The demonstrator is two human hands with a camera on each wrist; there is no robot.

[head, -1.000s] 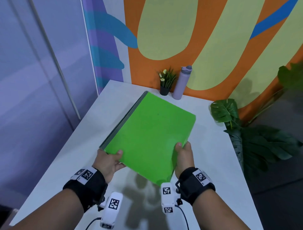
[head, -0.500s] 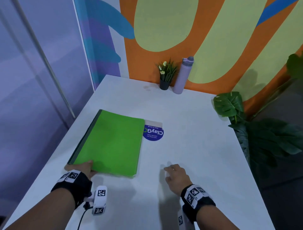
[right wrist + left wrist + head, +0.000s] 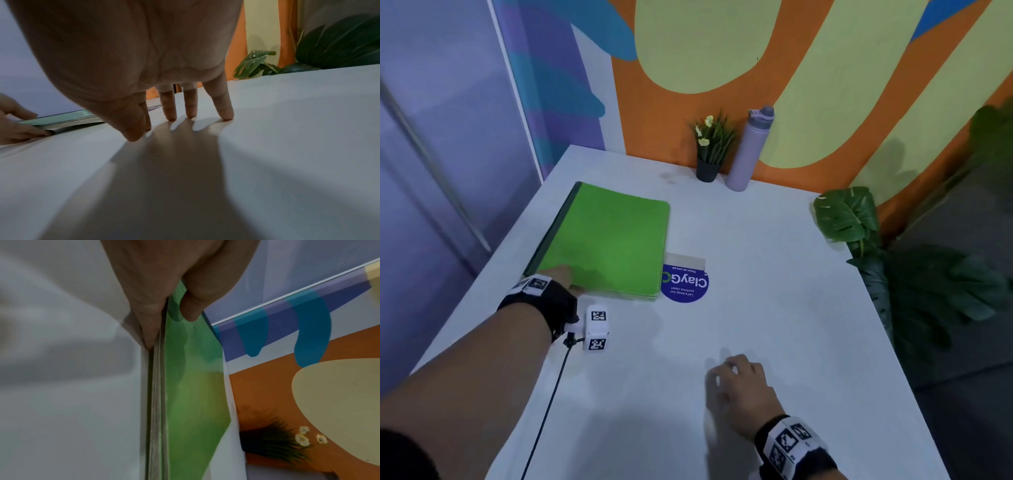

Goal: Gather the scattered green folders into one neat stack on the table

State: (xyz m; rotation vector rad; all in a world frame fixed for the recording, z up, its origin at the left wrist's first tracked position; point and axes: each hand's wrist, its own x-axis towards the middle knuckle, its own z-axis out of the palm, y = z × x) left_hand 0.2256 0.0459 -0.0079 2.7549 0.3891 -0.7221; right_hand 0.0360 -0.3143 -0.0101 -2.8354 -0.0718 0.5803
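Observation:
A stack of green folders (image 3: pixel 606 240) with a dark spine lies flat on the left part of the white table (image 3: pixel 774 308). My left hand (image 3: pixel 566 279) holds its near left corner. In the left wrist view the thumb (image 3: pixel 190 308) lies on the green cover (image 3: pixel 195 386) and the fingers (image 3: pixel 148 327) run along the layered edge (image 3: pixel 157 402), pinching the stack. My right hand (image 3: pixel 736 368) is apart from the folders, near the table's middle front. Its straight fingertips (image 3: pixel 226 113) touch the bare tabletop and hold nothing. The right wrist view catches the folder stack (image 3: pixel 68 121) far to the left.
A round blue sticker (image 3: pixel 685 282) on the table touches the stack's near right corner. A small potted plant (image 3: pixel 710 150) and a lilac bottle (image 3: pixel 751 150) stand at the back wall. Large leafy plants (image 3: pixel 914 267) crowd the table's right edge.
One second ago both hands held the stack in the air. It came down on the table, the right hand let go, and the left hand has since slid the stack farther away.

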